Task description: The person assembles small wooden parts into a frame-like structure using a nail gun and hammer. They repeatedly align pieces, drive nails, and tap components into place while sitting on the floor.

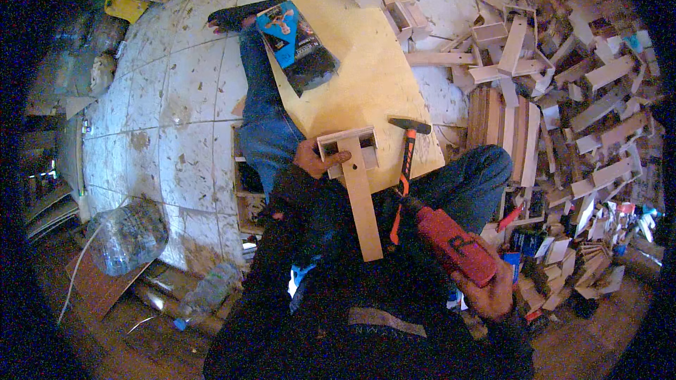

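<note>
My left hand (pixel 317 159) is closed on a small wooden box frame (pixel 346 139) with a long flat strip (pixel 362 204) laid across it. The strip has a dark hole near its upper end and points down toward my lap. My right hand (pixel 491 292) grips a red power drill (pixel 456 245) at the right, its dark front end pointing up and left toward the strip's side, apart from it. Between the two lies a hammer (pixel 407 155) with an orange and black handle, its head resting on a yellowish board (pixel 359 63).
A torn blue and black carton (pixel 285 35) sits on the board beside my leg. Beyond and right are wooden box pieces (pixel 405 10), stacked planks (pixel 493 127) and a large heap of wooden parts (pixel 598 112). Clear plastic bottles (pixel 130 236) stand on the tiled floor (pixel 183 105) at left.
</note>
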`<action>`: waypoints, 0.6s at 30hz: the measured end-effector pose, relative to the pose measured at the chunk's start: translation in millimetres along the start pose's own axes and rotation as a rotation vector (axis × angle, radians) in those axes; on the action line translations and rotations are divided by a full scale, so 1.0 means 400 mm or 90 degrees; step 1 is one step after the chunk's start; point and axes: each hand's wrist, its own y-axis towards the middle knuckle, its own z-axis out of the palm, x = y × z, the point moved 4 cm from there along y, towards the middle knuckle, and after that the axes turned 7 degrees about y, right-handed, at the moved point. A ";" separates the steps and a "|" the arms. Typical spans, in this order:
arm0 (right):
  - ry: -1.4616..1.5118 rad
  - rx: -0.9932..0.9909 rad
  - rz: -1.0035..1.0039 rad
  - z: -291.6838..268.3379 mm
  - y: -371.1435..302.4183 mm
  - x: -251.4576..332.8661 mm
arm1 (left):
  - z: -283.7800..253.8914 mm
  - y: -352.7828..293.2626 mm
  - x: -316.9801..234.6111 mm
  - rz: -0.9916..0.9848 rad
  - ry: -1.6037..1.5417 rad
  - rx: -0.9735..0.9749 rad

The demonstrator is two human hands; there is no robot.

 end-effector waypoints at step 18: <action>-0.070 0.038 -0.026 0.050 0.085 0.104 | 0.020 -0.011 -0.009 0.062 -0.129 0.022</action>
